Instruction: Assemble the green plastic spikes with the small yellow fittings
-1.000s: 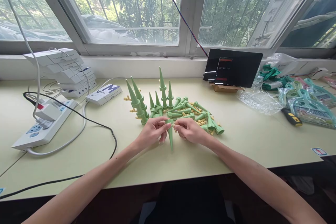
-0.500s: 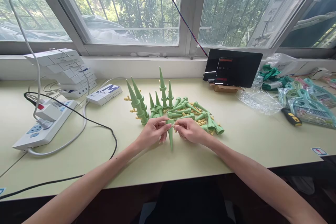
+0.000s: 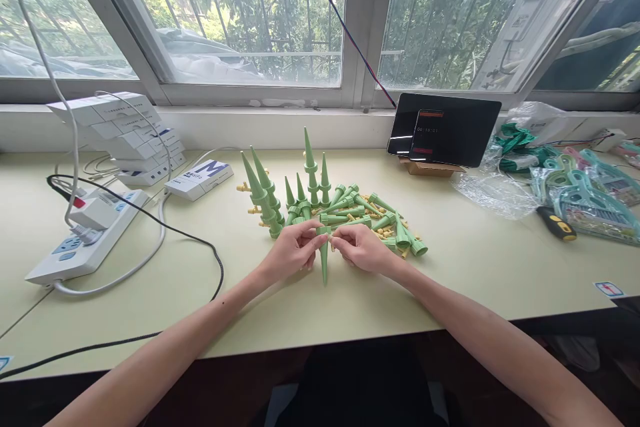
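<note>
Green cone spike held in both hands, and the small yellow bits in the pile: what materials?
Green cone spike: looks like moulded plastic, matte, uniform colour, crisp stepped collar. Small yellow bits: probably plastic too, paler and matte; too small to tell more. Left hand and right hand pinch the spike's wide end, tip down.

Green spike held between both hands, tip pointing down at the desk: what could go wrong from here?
1. The left hand and right hand pinch only the top of the green spike; it might slip and its tip strike the desk.
2. The upright spikes stand right behind the hands; a forward nudge could topple them.
3. The loose pile sits by the right hand, so small yellow parts may scatter.
</note>
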Available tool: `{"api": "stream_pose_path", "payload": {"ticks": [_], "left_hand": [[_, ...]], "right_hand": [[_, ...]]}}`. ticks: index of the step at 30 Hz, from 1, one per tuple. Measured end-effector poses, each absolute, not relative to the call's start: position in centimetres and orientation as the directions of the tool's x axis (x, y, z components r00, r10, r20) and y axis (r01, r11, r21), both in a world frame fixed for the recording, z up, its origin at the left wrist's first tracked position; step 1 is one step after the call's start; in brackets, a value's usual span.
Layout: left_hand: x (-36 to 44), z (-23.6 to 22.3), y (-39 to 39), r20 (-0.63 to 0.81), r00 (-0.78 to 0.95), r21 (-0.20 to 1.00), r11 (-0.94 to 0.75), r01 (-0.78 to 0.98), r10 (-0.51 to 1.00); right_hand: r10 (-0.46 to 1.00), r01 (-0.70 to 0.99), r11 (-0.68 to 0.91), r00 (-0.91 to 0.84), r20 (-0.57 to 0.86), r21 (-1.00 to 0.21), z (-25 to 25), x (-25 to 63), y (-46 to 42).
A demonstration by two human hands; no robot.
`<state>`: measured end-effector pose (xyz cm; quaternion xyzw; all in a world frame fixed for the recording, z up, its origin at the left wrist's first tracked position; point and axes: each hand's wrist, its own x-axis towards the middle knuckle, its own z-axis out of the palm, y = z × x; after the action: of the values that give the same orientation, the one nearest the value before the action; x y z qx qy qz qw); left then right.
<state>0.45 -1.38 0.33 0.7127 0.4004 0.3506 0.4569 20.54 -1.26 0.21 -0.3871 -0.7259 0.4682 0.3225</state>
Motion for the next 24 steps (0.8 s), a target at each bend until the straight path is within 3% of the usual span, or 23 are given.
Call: {"api": "stream_pose_path", "payload": {"ticks": [8,17,24], "left_hand": [[0.49,0.50,-1.24,0.205,0.391,0.848,-0.363,0.386,0.897],[0.32,0.23,-0.91,0.332,0.358,0.653,-0.486,0.581,0.873],[0.20,-0.28,-0.73,0.320,0.378,0.611,-0.494,0.618,0.869]], "right_hand": [[0.866,0.277,0.292,-0.483,0.130,-0.915,0.30,20.54,-1.16],[0.875,0.385,0.393,-0.434,0.212,-0.835,0.13,20.59,-1.17],[0.876,0.438,0.436,-0.407,0.259,-0.786,-0.13,20.69,-1.06]]}}
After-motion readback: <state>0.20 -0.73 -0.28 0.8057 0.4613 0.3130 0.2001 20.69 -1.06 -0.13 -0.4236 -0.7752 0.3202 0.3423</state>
